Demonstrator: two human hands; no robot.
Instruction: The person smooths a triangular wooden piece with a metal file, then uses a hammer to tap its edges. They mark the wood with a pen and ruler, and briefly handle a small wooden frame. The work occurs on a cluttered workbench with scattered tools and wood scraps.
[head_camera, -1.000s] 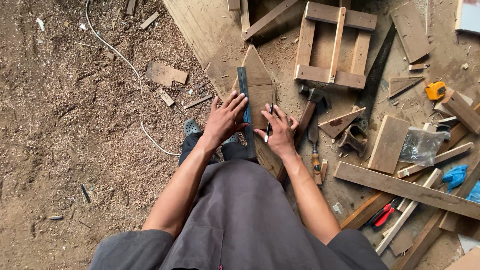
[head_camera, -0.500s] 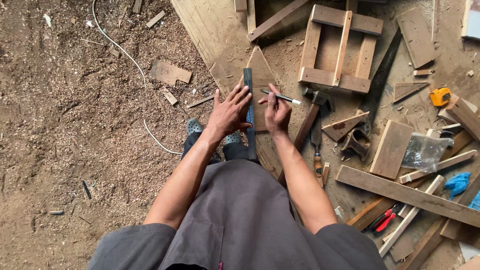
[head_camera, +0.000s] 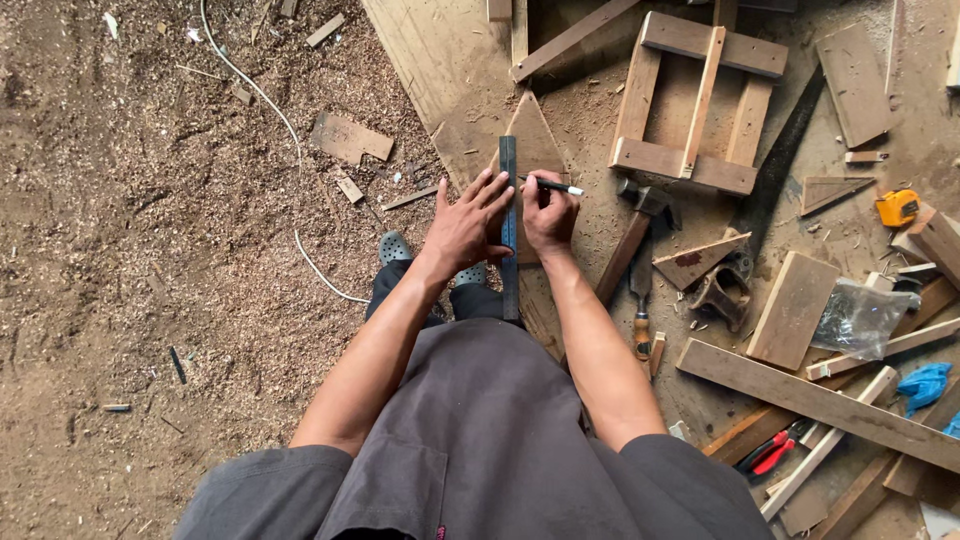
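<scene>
My left hand (head_camera: 466, 226) lies flat with fingers spread, pressing a dark metal ruler (head_camera: 508, 170) onto a triangular wooden piece (head_camera: 533, 138) on the floor. My right hand (head_camera: 549, 215) is just right of the ruler, closed around a black-and-white pencil (head_camera: 556, 186) whose tip is at the ruler's edge. The ruler runs lengthwise away from me, and its near end disappears behind my legs.
A hammer (head_camera: 632, 235) and a chisel (head_camera: 641, 305) lie right of my right hand. Beyond them are a wooden frame (head_camera: 694, 100), a yellow tape measure (head_camera: 897, 207), red pliers (head_camera: 768, 452), planks and offcuts. A white cord (head_camera: 285, 120) crosses the sawdust floor on the left.
My right hand has turned from lying flat on the wood to holding the pencil and has brought it against the ruler. My left hand stays on the ruler.
</scene>
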